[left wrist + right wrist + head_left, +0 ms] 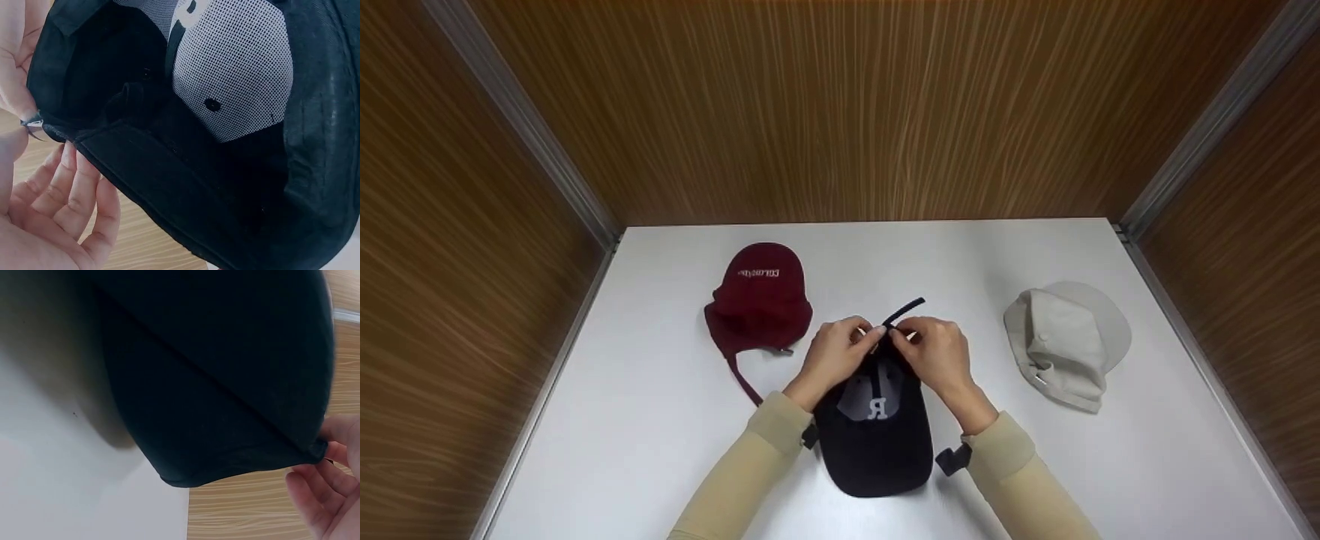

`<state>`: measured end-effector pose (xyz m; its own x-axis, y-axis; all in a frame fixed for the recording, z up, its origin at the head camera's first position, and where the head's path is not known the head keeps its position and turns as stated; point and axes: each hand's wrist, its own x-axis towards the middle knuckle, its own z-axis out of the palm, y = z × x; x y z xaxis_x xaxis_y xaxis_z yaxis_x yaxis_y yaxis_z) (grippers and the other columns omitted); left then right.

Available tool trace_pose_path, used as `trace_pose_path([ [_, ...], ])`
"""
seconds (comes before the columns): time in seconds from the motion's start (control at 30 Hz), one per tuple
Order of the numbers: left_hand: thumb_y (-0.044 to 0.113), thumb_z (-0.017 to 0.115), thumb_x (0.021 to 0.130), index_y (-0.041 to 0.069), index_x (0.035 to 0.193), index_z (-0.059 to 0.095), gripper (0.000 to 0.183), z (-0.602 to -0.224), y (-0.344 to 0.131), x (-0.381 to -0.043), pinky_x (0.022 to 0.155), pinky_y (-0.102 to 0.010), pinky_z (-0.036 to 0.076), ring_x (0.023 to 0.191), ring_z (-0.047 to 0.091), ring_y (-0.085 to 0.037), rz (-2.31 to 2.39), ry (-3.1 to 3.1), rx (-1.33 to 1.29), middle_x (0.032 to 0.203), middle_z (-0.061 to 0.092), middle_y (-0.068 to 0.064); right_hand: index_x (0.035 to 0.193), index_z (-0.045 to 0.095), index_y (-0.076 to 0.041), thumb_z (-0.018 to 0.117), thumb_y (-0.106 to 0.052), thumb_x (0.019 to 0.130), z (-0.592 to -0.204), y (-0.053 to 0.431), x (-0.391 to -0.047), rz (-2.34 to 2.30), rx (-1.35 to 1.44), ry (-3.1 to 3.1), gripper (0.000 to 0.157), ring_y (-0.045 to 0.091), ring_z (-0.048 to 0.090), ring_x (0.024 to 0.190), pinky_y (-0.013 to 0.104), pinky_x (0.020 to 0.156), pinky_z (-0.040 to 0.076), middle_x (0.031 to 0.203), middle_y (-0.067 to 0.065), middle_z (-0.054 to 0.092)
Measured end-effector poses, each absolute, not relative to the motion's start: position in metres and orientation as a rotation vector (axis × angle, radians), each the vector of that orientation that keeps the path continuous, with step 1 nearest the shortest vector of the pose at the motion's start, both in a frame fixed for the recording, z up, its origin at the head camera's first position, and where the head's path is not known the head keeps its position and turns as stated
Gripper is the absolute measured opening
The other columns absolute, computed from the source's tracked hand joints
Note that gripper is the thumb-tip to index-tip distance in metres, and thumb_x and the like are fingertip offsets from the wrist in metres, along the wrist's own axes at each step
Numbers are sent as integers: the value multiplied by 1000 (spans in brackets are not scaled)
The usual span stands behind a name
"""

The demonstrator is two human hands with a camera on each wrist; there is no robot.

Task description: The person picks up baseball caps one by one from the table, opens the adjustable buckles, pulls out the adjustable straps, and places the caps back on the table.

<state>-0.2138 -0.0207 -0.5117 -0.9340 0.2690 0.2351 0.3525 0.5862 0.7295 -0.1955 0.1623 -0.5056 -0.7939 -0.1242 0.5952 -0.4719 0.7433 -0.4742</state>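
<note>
A black baseball cap (874, 457) with a pale letter R is held between both hands, its brim toward the near side and its inside partly showing. My left hand (836, 352) pinches the cap's back edge by the strap, thumb and fingertips meeting there. Close beside it, my right hand (936, 352) pinches the same back part. A loose strap end (906, 309) sticks up beyond the fingers. The left wrist view shows the cap's inner band and mesh lining (236, 62); in the right wrist view the dark crown (214, 382) covers much of the frame.
To the left lies a dark red cap (765, 296) with white lettering, its strap trailing toward the left sleeve. A cream cap (1065, 337) lies at the right. Wood-grain panels (840, 112) bound the white table (607, 450) at the back and sides.
</note>
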Motion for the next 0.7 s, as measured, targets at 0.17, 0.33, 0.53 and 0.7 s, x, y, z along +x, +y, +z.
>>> trace_pose_path([
  [0.17, 41, 57, 99, 12, 100, 70, 31, -511, -20, -213, 66, -31, 50, 67, 63, -10, -1369, -2699, -590, 72, 68, 5, 81, 77, -8, 78, -13, 84, -506, 160, -196, 874, 454, -2398, 5, 15, 66, 62, 34, 55, 52, 77, 3, 73],
  [0.33, 40, 55, 100, 10, 110, 64, 34, -511, -18, -213, 62, -28, 48, 63, 60, -8, -1431, -2704, -635, 70, 68, 5, 81, 78, -9, 78, -15, 84, -507, 158, -195, 865, 467, -2414, 7, 13, 66, 62, 33, 55, 53, 77, 2, 73],
  [0.53, 41, 53, 101, 13, 105, 59, 29, -512, -18, -212, 55, -26, 42, 54, 57, -6, -1451, -2694, -643, 63, 65, 7, 80, 78, -10, 79, -16, 83, -507, 157, -193, 844, 495, -2404, 7, 13, 65, 60, 33, 53, 52, 75, 2, 72],
  [0.7, 37, 54, 101, 13, 102, 59, 25, -511, -18, -212, 57, -28, 44, 57, 58, -8, -1400, -2697, -572, 65, 65, 7, 80, 78, -10, 79, -16, 83, -509, 160, -194, 836, 502, -2402, 7, 13, 65, 60, 32, 54, 52, 75, 2, 72],
])
